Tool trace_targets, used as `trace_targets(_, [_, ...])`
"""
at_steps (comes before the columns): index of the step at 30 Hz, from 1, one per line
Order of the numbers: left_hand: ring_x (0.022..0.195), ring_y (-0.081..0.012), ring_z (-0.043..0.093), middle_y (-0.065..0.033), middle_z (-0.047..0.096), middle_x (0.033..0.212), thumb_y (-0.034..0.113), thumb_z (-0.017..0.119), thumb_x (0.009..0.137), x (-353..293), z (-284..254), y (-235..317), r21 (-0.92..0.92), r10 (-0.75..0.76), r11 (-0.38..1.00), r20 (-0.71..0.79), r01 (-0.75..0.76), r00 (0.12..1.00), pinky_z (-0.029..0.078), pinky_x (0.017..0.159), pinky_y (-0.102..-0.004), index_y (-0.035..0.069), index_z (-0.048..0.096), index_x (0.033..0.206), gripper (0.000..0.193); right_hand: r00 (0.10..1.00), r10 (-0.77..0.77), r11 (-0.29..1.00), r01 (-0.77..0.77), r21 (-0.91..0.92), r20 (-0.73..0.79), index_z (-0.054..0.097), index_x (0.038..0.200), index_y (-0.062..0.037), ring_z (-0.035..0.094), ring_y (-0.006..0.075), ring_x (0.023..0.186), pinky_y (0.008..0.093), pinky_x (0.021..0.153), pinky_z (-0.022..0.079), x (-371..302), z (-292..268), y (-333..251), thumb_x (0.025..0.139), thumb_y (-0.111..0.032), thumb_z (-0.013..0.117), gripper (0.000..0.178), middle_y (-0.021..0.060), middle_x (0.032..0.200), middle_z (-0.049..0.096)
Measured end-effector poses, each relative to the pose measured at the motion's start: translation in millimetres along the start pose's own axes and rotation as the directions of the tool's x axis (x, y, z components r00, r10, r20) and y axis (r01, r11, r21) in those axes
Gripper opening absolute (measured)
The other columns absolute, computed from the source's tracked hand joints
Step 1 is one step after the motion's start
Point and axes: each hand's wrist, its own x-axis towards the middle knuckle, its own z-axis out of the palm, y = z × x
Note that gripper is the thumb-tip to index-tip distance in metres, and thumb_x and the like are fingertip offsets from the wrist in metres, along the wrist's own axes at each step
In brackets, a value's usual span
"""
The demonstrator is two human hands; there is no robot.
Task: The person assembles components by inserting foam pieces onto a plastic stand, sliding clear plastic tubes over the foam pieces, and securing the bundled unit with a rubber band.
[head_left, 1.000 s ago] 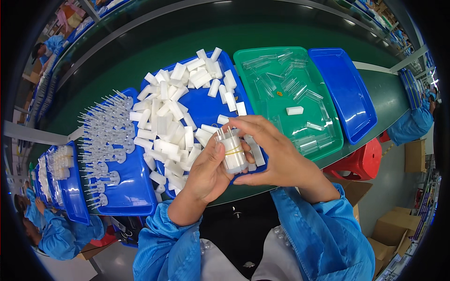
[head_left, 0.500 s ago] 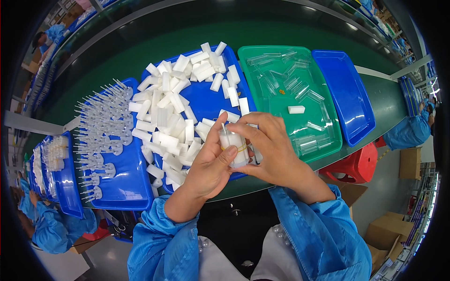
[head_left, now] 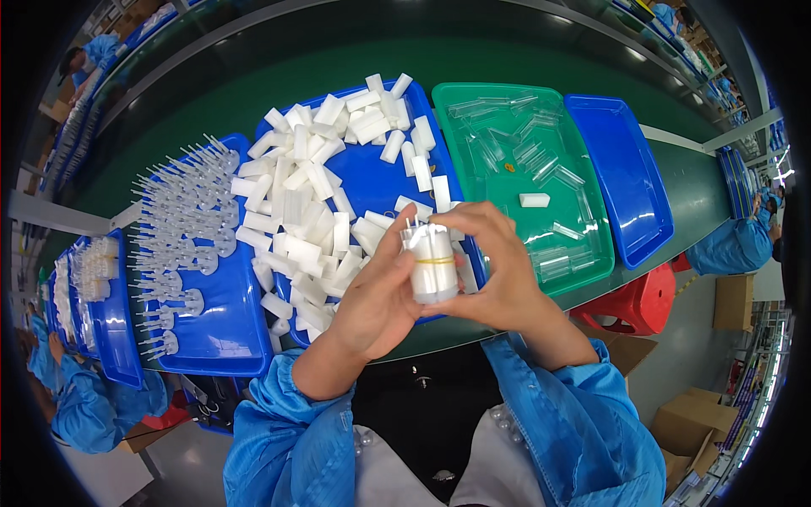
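Note:
Between both hands stands a bundle of white blocks (head_left: 432, 275) with clear pieces around it, girdled by a yellow rubber band (head_left: 436, 261). Thin clear rods poke out at its top. My left hand (head_left: 378, 302) grips its left side, the thumb against the blocks. From the right, my right hand (head_left: 500, 275) holds it, forefinger at the top and thumb near the bottom. Just beyond, a heap of loose white blocks (head_left: 291, 207) fills much of a blue tray (head_left: 365, 173).
Left is a blue tray (head_left: 224, 338) with many clear stemmed pieces (head_left: 190, 211). A green tray (head_left: 583, 241) at right holds clear plastic strips (head_left: 530, 156) and one white block (head_left: 534, 200). Further right lie another blue tray (head_left: 621, 169) and a red stool (head_left: 638, 300). Co-workers in blue sit on both sides.
The bundle has turned more upright, so the rubber band and white blocks show more plainly. My left thumb has slid to its left edge; my right fingers have shifted slightly.

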Motion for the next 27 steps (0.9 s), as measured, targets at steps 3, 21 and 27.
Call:
trace_targets(3, [0.109,-0.0362,0.052,-0.0221,0.046,0.121,0.021,0.045,0.093,3.7,2.1,4.9,-0.253,-0.038,0.963,0.209,0.091,0.977,0.046,0.089,-0.0467,0.011,0.016,0.142,0.058,0.997,0.073,0.963,-0.08,0.256,0.035,0.05,0.122,-0.0132,0.048,0.0239,0.107,0.0418,0.092,0.026,-0.3,-5.3,4.5,0.053,-0.027,0.081,0.076,0.007,0.11,0.052])
trace_targets(21, [0.106,-0.0187,0.051,-0.0153,0.051,0.117,0.011,0.048,0.093,-0.9,-1.0,-4.3,0.198,0.088,0.977,-0.034,-0.08,0.996,0.043,0.087,-0.0309,0.011,0.009,0.144,0.064,0.998,-0.07,0.982,0.068,-0.174,-0.008,0.055,0.115,-0.0113,0.043,0.0256,0.112,0.0415,0.084,0.025,2.0,-6.3,-6.8,0.052,-0.028,0.08,0.07,0.0042,0.112,0.05])
trace_targets(27, [0.104,-0.018,0.051,-0.0149,0.052,0.116,0.012,0.048,0.093,-0.4,-1.7,-5.2,0.245,0.096,0.966,-0.052,-0.081,0.994,0.043,0.085,-0.0302,0.008,0.011,0.142,0.062,0.996,-0.081,0.979,0.071,-0.189,-0.046,0.057,0.112,-0.0113,0.045,0.024,0.11,0.0397,0.084,0.025,0.8,-3.9,-3.2,0.051,-0.033,0.08,0.069,0.0038,0.109,0.052])
